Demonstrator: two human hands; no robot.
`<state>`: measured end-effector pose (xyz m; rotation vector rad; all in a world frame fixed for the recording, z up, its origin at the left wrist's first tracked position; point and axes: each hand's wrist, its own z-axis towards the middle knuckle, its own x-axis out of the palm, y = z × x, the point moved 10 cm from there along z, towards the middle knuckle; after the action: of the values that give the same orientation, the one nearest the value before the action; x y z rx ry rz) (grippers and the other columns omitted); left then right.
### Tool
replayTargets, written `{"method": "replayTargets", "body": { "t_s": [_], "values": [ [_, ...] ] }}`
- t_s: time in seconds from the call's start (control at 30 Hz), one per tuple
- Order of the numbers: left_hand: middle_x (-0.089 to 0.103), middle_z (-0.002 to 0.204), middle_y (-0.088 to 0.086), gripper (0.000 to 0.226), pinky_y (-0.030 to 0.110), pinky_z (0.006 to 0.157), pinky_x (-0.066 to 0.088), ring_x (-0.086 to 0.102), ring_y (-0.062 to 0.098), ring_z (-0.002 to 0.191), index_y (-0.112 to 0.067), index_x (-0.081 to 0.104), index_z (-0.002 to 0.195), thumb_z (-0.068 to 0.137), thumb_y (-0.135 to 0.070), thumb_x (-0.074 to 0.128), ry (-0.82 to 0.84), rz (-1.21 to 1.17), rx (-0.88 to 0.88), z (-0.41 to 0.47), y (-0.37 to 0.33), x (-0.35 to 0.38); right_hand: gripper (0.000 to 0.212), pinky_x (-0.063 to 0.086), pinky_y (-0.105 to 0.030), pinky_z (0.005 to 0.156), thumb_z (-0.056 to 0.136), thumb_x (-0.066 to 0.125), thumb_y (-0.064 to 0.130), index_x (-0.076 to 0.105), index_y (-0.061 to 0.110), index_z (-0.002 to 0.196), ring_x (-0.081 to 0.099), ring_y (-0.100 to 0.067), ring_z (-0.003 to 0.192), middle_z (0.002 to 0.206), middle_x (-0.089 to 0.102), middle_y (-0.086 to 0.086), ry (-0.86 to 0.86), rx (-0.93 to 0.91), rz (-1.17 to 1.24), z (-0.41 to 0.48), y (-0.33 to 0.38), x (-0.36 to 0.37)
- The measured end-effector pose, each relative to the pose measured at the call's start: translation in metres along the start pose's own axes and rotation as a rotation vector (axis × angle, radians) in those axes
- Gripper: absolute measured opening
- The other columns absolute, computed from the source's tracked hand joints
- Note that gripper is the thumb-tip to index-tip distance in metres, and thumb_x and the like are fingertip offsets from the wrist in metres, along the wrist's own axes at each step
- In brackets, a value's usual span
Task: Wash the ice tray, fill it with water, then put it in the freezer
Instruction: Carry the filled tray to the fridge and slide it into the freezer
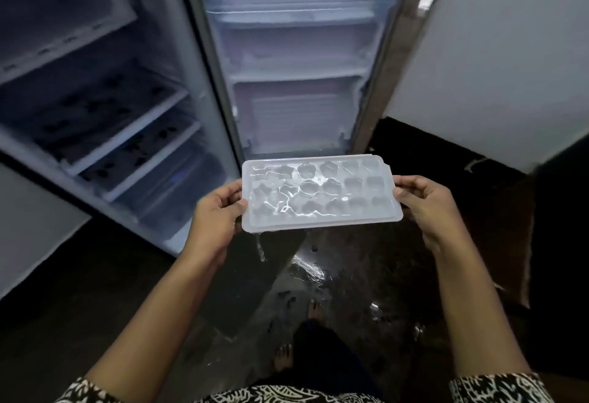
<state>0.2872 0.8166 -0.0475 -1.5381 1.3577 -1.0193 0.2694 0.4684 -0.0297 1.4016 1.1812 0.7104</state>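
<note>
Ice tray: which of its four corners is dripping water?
The near corner of the ice tray beside the left hand: only there a thin water stream falls.

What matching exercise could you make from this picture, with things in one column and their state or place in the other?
Things:
1. ice tray
2. left hand
3. fridge door
4. floor

States:
A. dark, with a puddle on it
B. holds water, drips at one corner
C. stands open
D. grips the tray's left end

Pairs: 1-B, 2-D, 3-C, 4-A
</note>
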Motion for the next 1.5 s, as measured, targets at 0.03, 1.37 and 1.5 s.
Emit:
{"method": "replayTargets", "body": {
  "t_s": [0.03,1.37,1.5],
  "values": [
    [0.075,0.09,-0.008,0.039,0.021,0.058,0.055,0.072,0.008,0.082,-0.016,0.064,0.117,0.095,0.011,0.046,-0.036,-0.013,-0.004,0.004,-0.002,-0.013,0.02,0.056,-0.023,0.073,0.09,0.058,0.0,0.067,0.017,0.095,0.067,-0.01,0.08,0.091,0.071,0.0,0.03,-0.007,-0.002,0.01,0.006,0.017],
    [0.07,0.084,-0.01,0.035,0.017,0.05,0.052,0.07,0.002,0.064,-0.004,0.06,0.127,0.096,0.006,0.049,-0.866,-0.195,0.031,0.171,-0.112,-0.324,0.018,0.051,-0.014,0.054,0.091,0.056,0.0,0.065,0.015,0.088,0.067,-0.002,0.062,0.082,0.069,0.0,0.809,-0.181,-0.114,0.232,0.193,0.534],
    [0.068,0.091,-0.006,0.033,0.016,0.051,0.052,0.069,0.001,0.063,-0.005,0.06,0.126,0.096,0.005,0.049,-0.898,-0.149,0.035,0.185,-0.127,-0.347,0.017,0.052,-0.015,0.054,0.091,0.056,0.001,0.064,0.015,0.086,0.066,-0.003,0.059,0.08,0.068,-0.001,0.849,-0.2,-0.13,0.24,0.203,0.568]
  ]
}}
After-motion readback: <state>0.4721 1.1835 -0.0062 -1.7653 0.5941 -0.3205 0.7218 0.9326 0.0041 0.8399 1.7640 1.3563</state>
